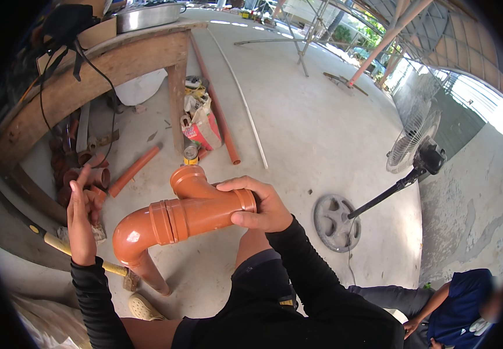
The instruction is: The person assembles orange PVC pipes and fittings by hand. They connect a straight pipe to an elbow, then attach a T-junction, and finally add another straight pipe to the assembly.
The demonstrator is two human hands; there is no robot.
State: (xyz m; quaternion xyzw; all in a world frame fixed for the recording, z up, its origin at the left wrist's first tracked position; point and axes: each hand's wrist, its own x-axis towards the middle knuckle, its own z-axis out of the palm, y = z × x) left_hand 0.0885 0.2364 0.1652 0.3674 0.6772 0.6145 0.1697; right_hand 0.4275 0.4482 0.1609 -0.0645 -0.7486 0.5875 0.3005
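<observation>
An orange plastic pipe assembly (202, 218) spans the space in front of me: a tee fitting with a side socket, joined on its left to an elbow that bends down into a straight pipe. My right hand (263, 203) grips the tee's right end, thumb near me and fingers over the far side. Raised to the left of the elbow, my left hand (82, 206) is apart from the pipe, palm turned inward, fingers stretched out and holding nothing. The downward pipe's lower end reaches close to the floor near my shoe (144, 306).
Left stands a wooden table (123, 64), with loose orange fittings (97, 177) beneath. A yellow-handled hammer (112, 267) is near my left forearm. A printed sack (202, 125) and long pipes (219, 116) lie ahead. Right are a stand fan (417, 145) and a seated person (461, 308).
</observation>
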